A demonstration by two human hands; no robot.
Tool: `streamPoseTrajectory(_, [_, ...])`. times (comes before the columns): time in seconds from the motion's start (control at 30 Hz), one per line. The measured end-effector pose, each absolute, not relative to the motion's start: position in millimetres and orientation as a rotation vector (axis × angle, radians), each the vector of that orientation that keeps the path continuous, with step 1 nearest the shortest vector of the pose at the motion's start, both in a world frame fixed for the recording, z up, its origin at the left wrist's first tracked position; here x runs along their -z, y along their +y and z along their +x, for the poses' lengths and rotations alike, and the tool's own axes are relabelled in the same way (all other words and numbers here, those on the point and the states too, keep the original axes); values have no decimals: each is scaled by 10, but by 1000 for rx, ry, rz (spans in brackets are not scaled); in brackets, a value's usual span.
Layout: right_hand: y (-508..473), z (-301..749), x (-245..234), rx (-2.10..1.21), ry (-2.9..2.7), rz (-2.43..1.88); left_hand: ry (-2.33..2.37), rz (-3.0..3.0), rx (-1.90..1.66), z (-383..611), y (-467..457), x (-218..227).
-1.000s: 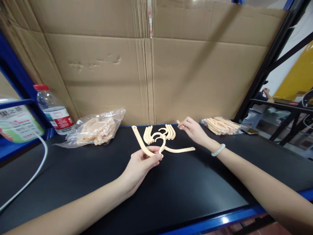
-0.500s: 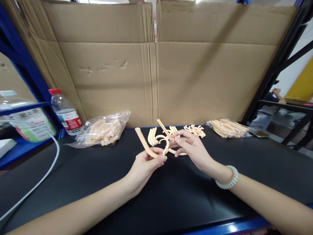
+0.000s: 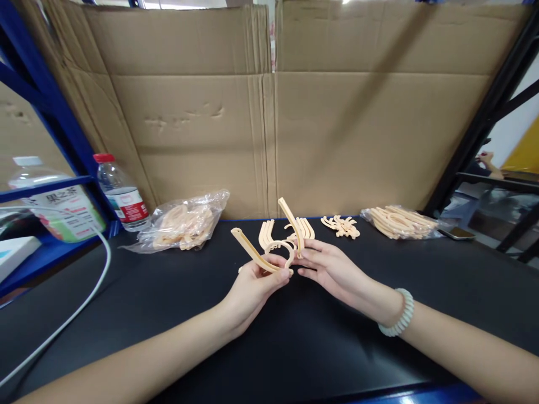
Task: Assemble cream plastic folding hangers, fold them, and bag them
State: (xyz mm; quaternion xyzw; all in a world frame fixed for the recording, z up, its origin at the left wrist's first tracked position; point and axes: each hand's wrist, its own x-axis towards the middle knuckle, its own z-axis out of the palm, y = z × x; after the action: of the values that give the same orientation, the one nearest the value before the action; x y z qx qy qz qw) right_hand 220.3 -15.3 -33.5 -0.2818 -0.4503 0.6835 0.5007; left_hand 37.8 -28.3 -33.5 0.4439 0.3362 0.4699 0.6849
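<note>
My left hand (image 3: 259, 286) is closed, thumb and fingers pinching a cream curved strip (image 3: 249, 247) with a groove along it. The strip slants up and to the left. From the same fingertips rises a thin cream arc-shaped piece (image 3: 290, 257), bending over to the left; whether the two pieces are joined I cannot tell. My right hand (image 3: 330, 266) grips the lower end of a second curved strip (image 3: 291, 217), which leans up and left beside the arc. Behind the hands, several similar curved strips (image 3: 266, 233) lie on the black table (image 3: 189, 286).
Small curved pieces (image 3: 342, 226) lie in a pile at the back. Clear bags of cream parts rest at left (image 3: 185, 221) and right (image 3: 398, 221), the latter near a phone (image 3: 458, 233). A red-capped bottle (image 3: 124, 196), white cable (image 3: 95, 280) and cardboard wall (image 3: 189, 123) border the table.
My right fingers have closed around the second strip, and it now stands higher and closer to me beside the arc. My left hand keeps its hold with little movement.
</note>
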Motion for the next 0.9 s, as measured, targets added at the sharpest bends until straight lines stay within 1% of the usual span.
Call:
streamPoseTrajectory(0.17, [-170,2204,297,-1644,-1185,-723,693,989,-1061,368,-259,366])
streamPoseTrajectory(0.37, [-103,2262,285,-1507,-1352,-808,666,982,-1063,356,-268,348])
streamPoseTrajectory(0.5, [-80,2274,270,-1461,-1517,-776,651,1002,-1044,350,-262,348])
streamPoseTrajectory(0.9, [-124,2266,128,-1386,-1716,-774,629,1109,-990,357,-272,338])
